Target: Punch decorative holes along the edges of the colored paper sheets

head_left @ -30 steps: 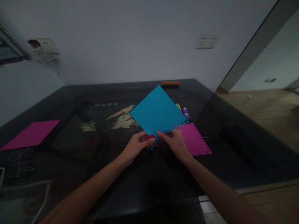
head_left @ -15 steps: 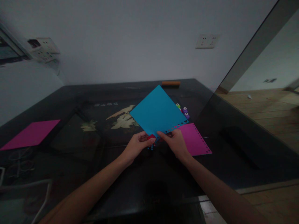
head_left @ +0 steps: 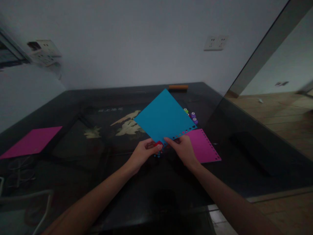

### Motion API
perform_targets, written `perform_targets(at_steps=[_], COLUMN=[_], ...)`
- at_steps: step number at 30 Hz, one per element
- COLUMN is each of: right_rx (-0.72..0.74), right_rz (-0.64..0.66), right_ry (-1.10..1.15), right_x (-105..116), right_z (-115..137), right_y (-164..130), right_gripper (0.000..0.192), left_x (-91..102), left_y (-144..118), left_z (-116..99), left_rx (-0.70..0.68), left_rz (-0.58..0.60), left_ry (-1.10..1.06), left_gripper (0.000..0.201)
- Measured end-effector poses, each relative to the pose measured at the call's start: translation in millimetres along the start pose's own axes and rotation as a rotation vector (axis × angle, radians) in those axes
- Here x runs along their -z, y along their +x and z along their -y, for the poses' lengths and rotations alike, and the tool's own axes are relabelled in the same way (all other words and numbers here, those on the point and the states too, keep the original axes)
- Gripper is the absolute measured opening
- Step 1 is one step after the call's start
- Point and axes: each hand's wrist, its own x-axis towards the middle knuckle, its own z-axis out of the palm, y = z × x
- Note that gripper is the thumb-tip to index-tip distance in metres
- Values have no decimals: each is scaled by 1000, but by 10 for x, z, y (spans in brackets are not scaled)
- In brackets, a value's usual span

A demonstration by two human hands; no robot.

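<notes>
A blue sheet of paper (head_left: 165,114) is held up cornerwise, with a row of small punched shapes along its lower right edge. My left hand (head_left: 144,151) is closed around a red craft punch (head_left: 158,143) at the sheet's lowest corner, thumb on top. My right hand (head_left: 182,147) pinches the punched edge just to the right of the punch. Small blue cut-outs (head_left: 156,156) lie on the table below the punch. Partly under the blue sheet and right hand lies a pink sheet (head_left: 205,145), also with a punched edge.
Several colourful punches (head_left: 193,117) stand behind the blue sheet on the dark glossy table (head_left: 137,202). Another pink sheet (head_left: 34,140) lies at the left, near a pair of scissors (head_left: 21,171). A brown roll (head_left: 178,87) lies at the back; a dark flat object (head_left: 254,153) at the right.
The blue sheet has turned very slightly, its left corner a touch lower. Both hands keep their hold, and the whole view has shifted a little.
</notes>
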Motion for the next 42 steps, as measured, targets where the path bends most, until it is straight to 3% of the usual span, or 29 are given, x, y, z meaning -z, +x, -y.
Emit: perform_targets(at_steps=[42], right_rx=[22], right_rz=[19], right_ry=[30], right_x=[-1], right_z=[-14], right_y=[4], right_gripper=[24], left_x=[0], left_y=[4], left_z=[2], left_rx=[-9], left_rz=[-26], left_ry=[-21], left_gripper=[37])
